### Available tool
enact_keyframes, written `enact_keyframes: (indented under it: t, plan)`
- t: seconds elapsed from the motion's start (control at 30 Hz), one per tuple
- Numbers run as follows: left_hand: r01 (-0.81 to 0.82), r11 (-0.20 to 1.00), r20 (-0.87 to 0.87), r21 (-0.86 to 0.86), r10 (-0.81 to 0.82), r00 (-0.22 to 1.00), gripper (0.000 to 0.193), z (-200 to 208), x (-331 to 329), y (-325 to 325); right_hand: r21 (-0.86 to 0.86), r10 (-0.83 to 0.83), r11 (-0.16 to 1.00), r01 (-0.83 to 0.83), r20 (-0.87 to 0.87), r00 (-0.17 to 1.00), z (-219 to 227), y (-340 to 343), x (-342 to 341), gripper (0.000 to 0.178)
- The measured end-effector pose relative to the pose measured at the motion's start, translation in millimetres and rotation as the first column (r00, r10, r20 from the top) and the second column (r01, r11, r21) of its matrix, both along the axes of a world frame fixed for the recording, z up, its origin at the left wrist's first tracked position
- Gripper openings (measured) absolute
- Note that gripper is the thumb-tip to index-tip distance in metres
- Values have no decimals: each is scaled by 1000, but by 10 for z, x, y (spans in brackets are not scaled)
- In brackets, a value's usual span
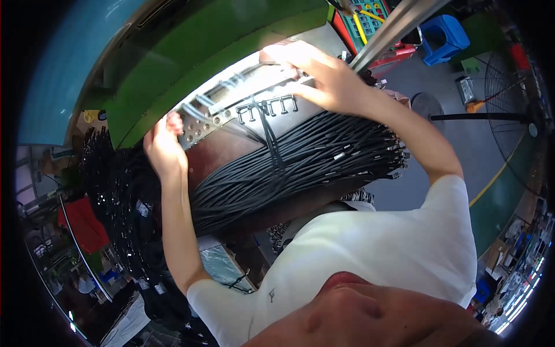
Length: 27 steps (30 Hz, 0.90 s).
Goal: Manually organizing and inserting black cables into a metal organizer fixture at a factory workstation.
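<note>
A long metal fixture plate [199, 128] with rows of round holes lies under bright light at the machine's front. My left hand [166, 149] is at its left end, fingers curled against the edge. At the other end my right hand [318, 72] has thumb and fingers around the plate; glare washes out the fingertips. Blurred grey strands cross the plate between my hands. Several small black U-shaped pieces [247, 113] sit along the near side. Black cables [269, 136] run from there over a thick bundle of black cables [312, 153] nearer to me.
A green machine panel [202, 52] curves behind the plate. More black cables [118, 202] hang at the left. A slanted metal post [393, 34] rises at the right, by a blue stool [444, 39] and a fan [509, 104]. A red cloth-like item [84, 224] is far left.
</note>
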<state>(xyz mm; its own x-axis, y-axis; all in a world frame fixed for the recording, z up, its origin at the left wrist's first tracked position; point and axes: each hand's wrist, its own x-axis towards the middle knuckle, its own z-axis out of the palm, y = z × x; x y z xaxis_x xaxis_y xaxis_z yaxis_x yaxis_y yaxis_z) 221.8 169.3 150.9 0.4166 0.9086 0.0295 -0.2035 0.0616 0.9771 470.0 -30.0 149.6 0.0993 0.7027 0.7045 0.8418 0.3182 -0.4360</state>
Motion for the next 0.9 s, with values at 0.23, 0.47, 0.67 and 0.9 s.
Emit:
enact_keyframes:
  t: [0.23, 0.47, 0.67, 0.9]
  plan:
    - [-169, 892, -396, 420, 347, 850, 17, 704, -948, -508, -311, -658, 733, 606, -97, 746, -152, -788, 1142, 38]
    - [291, 268, -394, 918, 552, 735, 24, 825, -137, -705, -240, -438, 738, 631, 542, 718, -885, -353, 2014, 87]
    - [174, 466, -370, 868, 370, 852, 22, 672, -15, -726, -122, -532, 812, 572, 250, 809, -704, -630, 1936, 52]
    - [214, 596, -365, 774, 145, 920, 26, 540, -34, -596, 97, -350, 914, 394, -303, 886, 21, -1323, 187, 44]
